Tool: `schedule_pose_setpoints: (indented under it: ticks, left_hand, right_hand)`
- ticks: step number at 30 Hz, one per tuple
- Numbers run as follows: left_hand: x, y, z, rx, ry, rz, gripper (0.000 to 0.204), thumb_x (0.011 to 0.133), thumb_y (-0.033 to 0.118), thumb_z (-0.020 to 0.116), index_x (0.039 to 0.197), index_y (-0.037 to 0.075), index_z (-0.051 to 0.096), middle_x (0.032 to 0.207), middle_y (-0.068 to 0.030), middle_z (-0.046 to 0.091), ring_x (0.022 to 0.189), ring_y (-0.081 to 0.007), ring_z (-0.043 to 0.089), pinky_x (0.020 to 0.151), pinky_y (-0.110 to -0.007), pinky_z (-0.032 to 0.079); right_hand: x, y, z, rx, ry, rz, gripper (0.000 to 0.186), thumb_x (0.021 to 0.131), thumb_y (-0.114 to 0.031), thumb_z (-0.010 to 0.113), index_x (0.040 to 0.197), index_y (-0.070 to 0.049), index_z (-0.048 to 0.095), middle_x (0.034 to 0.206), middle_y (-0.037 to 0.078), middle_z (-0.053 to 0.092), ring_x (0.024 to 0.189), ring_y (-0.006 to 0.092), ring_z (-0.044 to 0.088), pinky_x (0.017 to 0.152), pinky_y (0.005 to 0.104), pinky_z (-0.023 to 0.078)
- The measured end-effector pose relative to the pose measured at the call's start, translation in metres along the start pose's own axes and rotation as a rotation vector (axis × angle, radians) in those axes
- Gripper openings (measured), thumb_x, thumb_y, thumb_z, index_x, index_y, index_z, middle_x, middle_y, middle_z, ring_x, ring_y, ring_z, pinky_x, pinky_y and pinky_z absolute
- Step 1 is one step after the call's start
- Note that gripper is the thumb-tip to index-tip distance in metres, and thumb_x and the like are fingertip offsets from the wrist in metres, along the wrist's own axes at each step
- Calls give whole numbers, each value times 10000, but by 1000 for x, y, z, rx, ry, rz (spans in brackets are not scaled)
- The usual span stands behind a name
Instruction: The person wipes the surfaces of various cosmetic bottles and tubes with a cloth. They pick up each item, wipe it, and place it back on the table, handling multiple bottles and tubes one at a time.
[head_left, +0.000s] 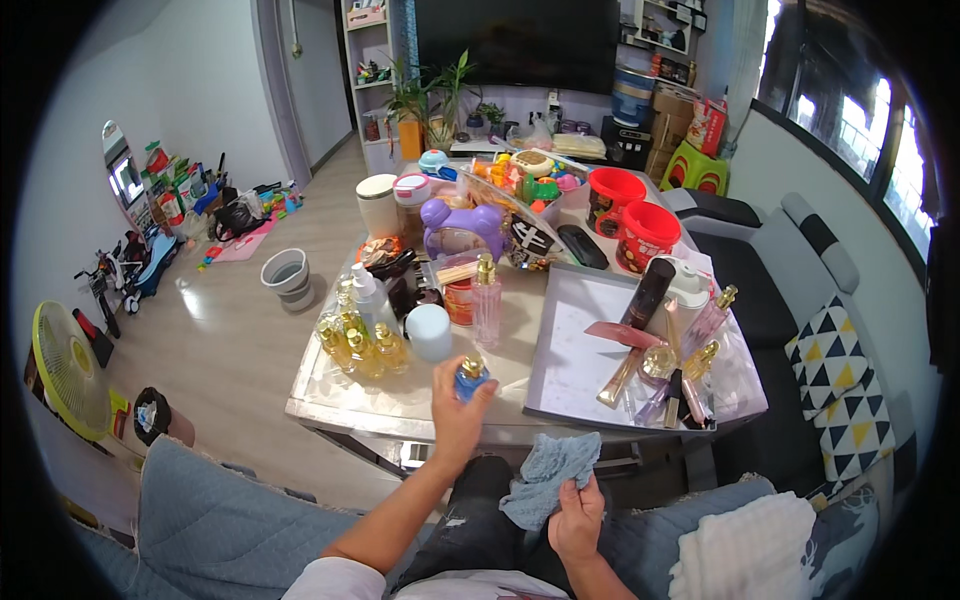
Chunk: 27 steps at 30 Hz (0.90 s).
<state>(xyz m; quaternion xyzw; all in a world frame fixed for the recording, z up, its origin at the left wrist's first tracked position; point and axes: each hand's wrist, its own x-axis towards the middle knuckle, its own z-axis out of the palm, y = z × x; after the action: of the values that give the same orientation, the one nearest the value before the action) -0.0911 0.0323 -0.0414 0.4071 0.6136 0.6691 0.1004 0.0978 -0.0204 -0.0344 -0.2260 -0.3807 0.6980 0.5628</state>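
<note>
My left hand (457, 412) is closed round a small blue glass bottle (472, 382) with a gold top, just over the table's near edge. A grey-blue cloth (553, 478) hangs from my right hand (578, 515), pinched between thumb and fingers above my lap. Beyond the left hand stand a tall pink perfume bottle (487, 305) and a white rounded jar (429, 333). Several yellow bottles with gold caps (362, 350) cluster at the left of the table. To the right, a shallow tray (562, 345) holds cosmetic tubes, a dark cylinder (648, 293) and more perfume bottles.
Farther back on the table (330, 385) are a purple clock (462, 232), two red buckets (648, 237) and heaped small items. A grey bin (288, 278) and a green fan (72, 370) stand on the left. A dark sofa (745, 280) runs along the right.
</note>
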Motion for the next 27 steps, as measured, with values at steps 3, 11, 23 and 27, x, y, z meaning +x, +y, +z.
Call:
schedule_pose_setpoints:
  ticks: [3,11,23,27]
  left_hand:
    - [17,-5,0,128,20,24,458,734,164,731,1109,10,519,985,-124,491,909,-260,518,803,-336,424]
    - [36,-16,-1,456,77,104,474,691,172,751,1082,-22,566,987,-145,581,935,-312,479,851,-394,389]
    - [37,-4,8,406,126,133,474,705,33,711,1133,-5,508,1062,-157,446,990,-320,485,838,-371,414]
    - [36,-2,11,414,154,198,501,704,-15,694,1160,4,486,1078,-155,447,999,-321,486,830,-374,424]
  right_hand:
    - [-4,-1,-7,18,-11,29,334,927,-46,460,1245,52,431,1163,66,539,1029,134,509,944,282,370]
    - [-7,2,-19,5,2,75,330,932,-57,466,1245,46,442,1163,58,540,1048,118,491,951,264,350]
    - [-8,5,-24,-60,5,106,305,936,-97,480,1211,36,476,1106,30,561,979,85,487,894,231,364]
    - [-10,11,-32,-88,15,125,309,935,-120,496,1202,35,480,1079,22,563,954,73,481,868,220,370]
